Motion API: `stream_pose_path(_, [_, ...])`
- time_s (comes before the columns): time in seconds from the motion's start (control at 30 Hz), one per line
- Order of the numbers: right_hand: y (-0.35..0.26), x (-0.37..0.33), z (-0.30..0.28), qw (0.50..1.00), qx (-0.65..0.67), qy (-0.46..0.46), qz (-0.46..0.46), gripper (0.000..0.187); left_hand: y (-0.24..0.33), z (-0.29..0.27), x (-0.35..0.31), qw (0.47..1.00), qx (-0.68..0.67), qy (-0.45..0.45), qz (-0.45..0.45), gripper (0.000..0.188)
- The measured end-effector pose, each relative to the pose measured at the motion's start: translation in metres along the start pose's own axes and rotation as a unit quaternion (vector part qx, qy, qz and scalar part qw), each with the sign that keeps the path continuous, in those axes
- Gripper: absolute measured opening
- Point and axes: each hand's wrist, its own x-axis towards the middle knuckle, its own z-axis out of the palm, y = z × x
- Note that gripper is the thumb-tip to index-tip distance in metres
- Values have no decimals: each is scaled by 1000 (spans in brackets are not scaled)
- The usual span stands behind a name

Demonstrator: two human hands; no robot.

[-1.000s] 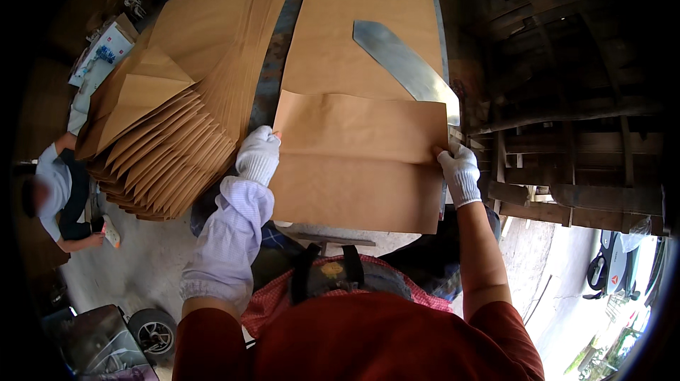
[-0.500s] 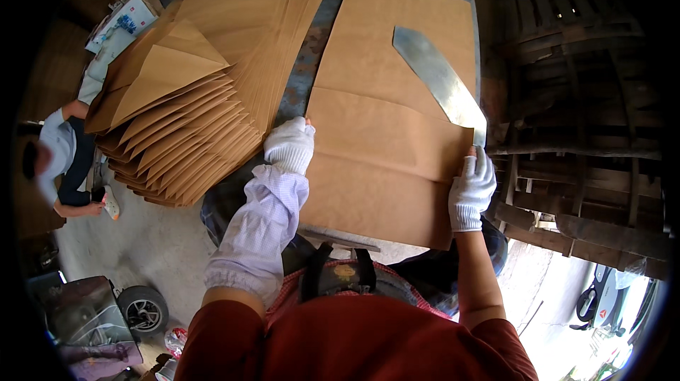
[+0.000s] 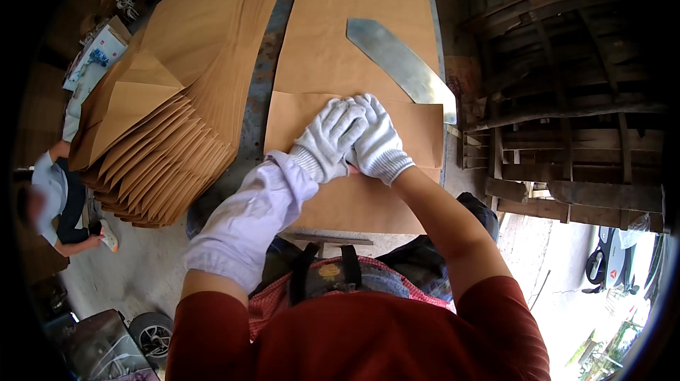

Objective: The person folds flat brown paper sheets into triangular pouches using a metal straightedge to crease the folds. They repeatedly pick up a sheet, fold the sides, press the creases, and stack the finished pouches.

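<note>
My left hand (image 3: 328, 136), in a white knitted glove, lies flat on a brown paper sheet (image 3: 312, 212) with its fingers stretched out. Beside it and touching it, my right hand (image 3: 377, 138), gloved the same way, also presses down flat. Both hands rest around the middle of the folded-over near part of the sheet, close to a crease. A flat metal plate (image 3: 400, 58) with angled ends lies slantwise on the sheet's far part. Its lower right end reaches the flap's right edge, partly hidden by the paper.
A thick fanned stack of brown folded paper (image 3: 163, 147) covers the left of the worn metal table (image 3: 256, 90). Wooden pallets (image 3: 559, 133) stand to the right. At the far left a person (image 3: 60, 197) sits, and a wheel (image 3: 151, 335) shows lower left.
Both hands have moved together onto the middle of the folded flap, the left from the sheet's left edge, the right from its right edge. The flap now lies flatter, and the view has shifted.
</note>
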Motion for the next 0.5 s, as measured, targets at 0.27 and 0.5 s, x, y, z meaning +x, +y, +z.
stream_pose_path(0.27, [51, -80, -49, 984, -93, -65, 136, 86, -40, -33, -84, 978, 43, -45, -200, 99])
stream_pose_path(0.5, [74, -114, -36, 973, 107, 89, 186, 61, -22, -53, 0, 977, 109, -75, -168, 90])
